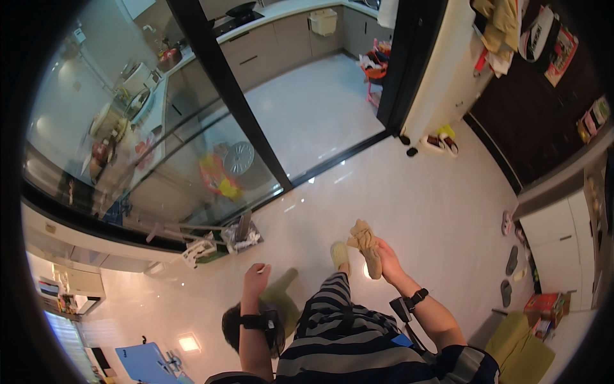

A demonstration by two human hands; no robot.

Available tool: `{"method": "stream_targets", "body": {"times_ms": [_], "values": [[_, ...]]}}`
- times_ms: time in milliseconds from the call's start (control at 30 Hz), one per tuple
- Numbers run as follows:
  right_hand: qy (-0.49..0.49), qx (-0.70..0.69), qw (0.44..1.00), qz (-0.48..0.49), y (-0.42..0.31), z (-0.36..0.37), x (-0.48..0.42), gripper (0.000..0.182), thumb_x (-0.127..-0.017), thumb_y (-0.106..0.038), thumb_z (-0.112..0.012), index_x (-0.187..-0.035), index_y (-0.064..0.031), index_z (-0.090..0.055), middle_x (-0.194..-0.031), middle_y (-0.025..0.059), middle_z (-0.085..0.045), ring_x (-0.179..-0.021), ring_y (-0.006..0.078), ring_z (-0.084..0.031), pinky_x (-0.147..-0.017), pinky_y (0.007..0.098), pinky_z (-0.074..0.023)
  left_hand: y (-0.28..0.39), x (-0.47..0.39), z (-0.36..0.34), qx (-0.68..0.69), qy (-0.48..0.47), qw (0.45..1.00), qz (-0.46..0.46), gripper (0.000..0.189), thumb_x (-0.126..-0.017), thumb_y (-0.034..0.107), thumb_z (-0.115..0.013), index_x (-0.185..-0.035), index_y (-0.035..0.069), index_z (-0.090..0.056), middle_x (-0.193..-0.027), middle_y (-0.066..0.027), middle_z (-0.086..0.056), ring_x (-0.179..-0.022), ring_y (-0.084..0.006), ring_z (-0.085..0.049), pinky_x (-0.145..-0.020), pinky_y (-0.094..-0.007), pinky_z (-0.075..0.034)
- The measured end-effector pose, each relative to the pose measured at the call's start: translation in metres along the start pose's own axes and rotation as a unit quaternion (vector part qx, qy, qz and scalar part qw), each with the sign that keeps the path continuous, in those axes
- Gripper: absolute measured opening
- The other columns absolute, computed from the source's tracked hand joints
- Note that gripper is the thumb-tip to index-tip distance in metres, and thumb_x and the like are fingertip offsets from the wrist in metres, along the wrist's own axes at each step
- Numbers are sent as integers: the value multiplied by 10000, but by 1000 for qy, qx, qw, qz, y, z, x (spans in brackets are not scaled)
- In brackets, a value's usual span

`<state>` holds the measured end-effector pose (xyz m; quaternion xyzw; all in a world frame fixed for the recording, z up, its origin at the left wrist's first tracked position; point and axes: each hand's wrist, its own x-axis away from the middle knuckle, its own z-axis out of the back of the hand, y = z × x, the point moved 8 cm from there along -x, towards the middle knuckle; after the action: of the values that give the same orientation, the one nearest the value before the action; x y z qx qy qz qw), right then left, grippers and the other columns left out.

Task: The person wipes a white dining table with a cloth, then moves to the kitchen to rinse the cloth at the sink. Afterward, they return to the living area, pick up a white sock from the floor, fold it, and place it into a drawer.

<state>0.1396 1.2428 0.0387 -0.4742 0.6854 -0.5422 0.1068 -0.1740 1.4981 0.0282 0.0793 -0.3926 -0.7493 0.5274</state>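
Note:
My right hand [387, 261] grips a crumpled tan bundle [367, 247]; whether it is cloth or paper is unclear. It hangs in front of my striped clothes, above the floor [326, 211]. One foot in a pale yellow-green slipper [339, 254] shows just left of the bundle. My left hand [256, 278] is held out at the left with its fingers curled. A small whitish spot shows at those fingers, too small to name. Straps with small devices circle both wrists.
Another person [283, 302] in olive is close beside my left forearm. Ahead, a black-framed glass sliding door [230, 96] borders the kitchen. A bin [244, 235] stands by the glass. Shoes [440, 143] lie near a dark door [542, 96]; slippers [512, 259] line the right side.

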Motion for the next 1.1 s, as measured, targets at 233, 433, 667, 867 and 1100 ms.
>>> {"method": "stream_targets", "body": {"times_ms": [233,433,667,867,1100], "values": [[-38,17,999,3,-127,-6,-165,372,-930,-112,-347,-1280,-12,-425,-1170,79,-541,-1062,152,-506,-921,271,-394,226,-167,-86,137,-144,969,-148,280,-888,233,-548,-1042,10,-617,-964,-105,-638,-869,-187,-617,-754,-300,-484],[-56,238,959,143,-225,-20,-308,374,-920,-95,-370,-1274,6,-430,-1205,118,-504,-1121,206,-476,-957,288,-358,399,-287,-130,392,-308,859,-115,314,-902,177,-537,-1160,-1,-544,-1030,-70,-622,-942,-149,-590,-782,-277,-486],[-55,338,890,301,-347,-43,-492,444,-870,-131,-544,-1276,7,-429,-1315,198,-397,-1232,306,-399,-997,339,-331,529,-478,-131,347,-163,908,-169,318,-853,121,-597,-1133,-23,-550,-971,-65,-630,-882,-109,-589,-764,-255,-482],[-131,208,939,239,-437,-59,-666,453,-881,-105,-533,-1305,-15,-401,-1274,149,-423,-1180,227,-434,-967,303,-356,591,-635,-88,410,-69,895,-163,191,-891,94,-528,-1052,1,-571,-934,-42,-611,-832,-105,-573,-742,-247,-479],[-109,63,949,288,-517,-51,-850,579,-857,36,-509,-1377,10,-255,-1354,90,-298,-1220,192,-375,-1001,311,-329,628,-830,-25,513,51,850,-109,146,-922,106,-469,-1030,34,-535,-954,-55,-608,-850,-117,-590,-720,-264,-506]]}}
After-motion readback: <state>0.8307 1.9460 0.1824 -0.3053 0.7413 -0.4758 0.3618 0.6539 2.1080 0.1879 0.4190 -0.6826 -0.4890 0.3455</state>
